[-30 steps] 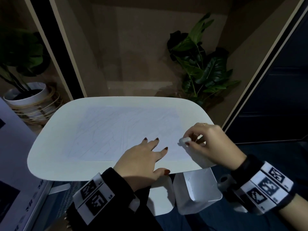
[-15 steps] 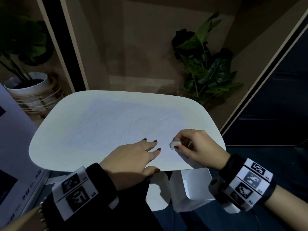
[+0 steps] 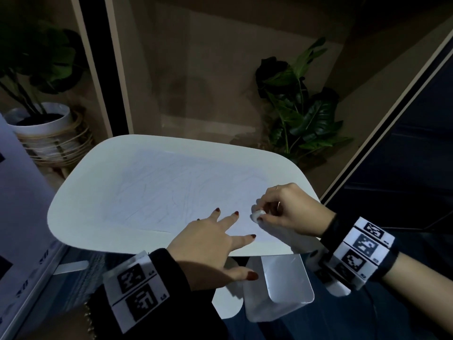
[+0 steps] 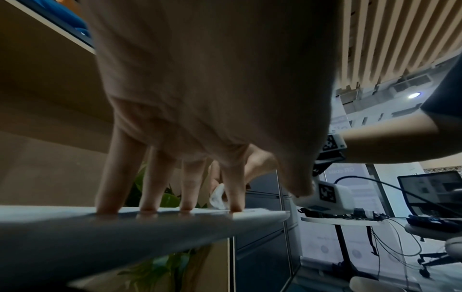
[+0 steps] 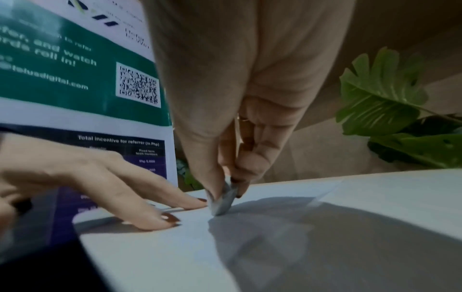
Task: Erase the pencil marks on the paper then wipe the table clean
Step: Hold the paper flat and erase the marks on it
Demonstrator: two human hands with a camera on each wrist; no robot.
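Paper (image 3: pixel 181 190) lies on the table (image 3: pixel 81 204). Left hand (image 3: pixel 206 246) at six o'clock on it; eraser (image 3: pixel 257 214) at four; plant (image 3: pixel 301 106) beyond at one.

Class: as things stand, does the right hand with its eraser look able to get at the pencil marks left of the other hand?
Probably not directly: the left hand lies between the eraser and those marks.

Looks like an office or corporate lounge corner. Small white table (image 3: pixel 81 192) as landmark: potted plants (image 3: pixel 301 111) behind it and off its left side, a referral-programme banner (image 5: pixel 82 65) with QR code beside it, dark filing cabinets (image 4: pixel 262 227) beyond, a laptop (image 4: pixel 430 189) on a cabled side stand nearby, slatted ceiling (image 4: pixel 387 39) overhead.
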